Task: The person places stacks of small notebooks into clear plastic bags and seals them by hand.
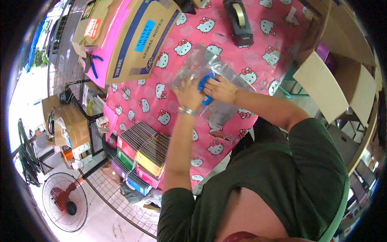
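Note:
A clear plastic bag [219, 66] lies spread on the pink table cover, with a small blue item [207, 80] on or inside it; I cannot make out its kind. My right hand [221, 89] comes in from the right, its fingers curled around the blue item's right edge. On the item's left, my left hand [188, 93] rests on the plastic with fingers stretched out and apart. A band circles my left wrist. Both hands partly cover the blue item, so its full outline is hidden.
Spiral notebooks [151, 149] stand in stacks at the table's near left edge. A large carton [135, 52] sits far left, a tape dispenser [243, 30] at the far side. Open cartons [322, 84] stand at right. A fan [64, 201] is on the floor at lower left.

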The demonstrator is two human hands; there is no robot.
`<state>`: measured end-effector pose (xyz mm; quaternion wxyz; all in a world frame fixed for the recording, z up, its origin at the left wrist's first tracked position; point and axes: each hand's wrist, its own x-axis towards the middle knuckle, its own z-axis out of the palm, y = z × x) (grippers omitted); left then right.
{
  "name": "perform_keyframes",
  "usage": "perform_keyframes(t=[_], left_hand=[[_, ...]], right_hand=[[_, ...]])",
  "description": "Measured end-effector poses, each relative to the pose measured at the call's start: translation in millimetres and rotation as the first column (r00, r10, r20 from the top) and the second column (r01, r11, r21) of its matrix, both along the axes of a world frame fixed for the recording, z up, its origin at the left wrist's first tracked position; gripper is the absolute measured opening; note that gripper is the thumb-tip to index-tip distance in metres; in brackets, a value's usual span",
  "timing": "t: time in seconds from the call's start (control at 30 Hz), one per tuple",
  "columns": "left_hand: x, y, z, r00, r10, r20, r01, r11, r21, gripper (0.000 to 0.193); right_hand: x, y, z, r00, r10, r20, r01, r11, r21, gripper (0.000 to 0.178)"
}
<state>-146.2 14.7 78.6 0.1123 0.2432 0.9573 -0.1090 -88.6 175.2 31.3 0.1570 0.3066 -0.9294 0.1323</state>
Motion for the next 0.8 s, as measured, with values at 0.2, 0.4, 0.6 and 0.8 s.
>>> perform_keyframes(t=[0.2,0.4,0.6,0.8], left_hand=[[-46.4,-47.5,9.3,0.931,-0.145,-0.336,0.172,0.984,0.053,0.05],[34.7,-85.7,14.3,0.997,-0.002,0.075,-0.002,0.999,0.043,0.02],[72.4,6.9,11.6,0.989,0.052,-0.137,0.016,0.892,0.452,0.048],[58.1,20.2,-30.1,0.969,0.22,-0.112,-0.155,0.895,0.417,0.047]], right_hand=[[3.3,-8.0,-4.7,0.999,-0.019,-0.031,0.018,0.999,-0.028,0.021],[2.4,-1.0,-12.8,0.999,-0.007,0.036,0.01,0.995,-0.095,0.024],[1.3,-2.5,-1.9,0.989,0.054,0.141,-0.056,0.998,0.007,0.028],[-43.5,24.4,16.7,0.99,-0.134,0.044,0.132,0.99,0.044,0.024]])
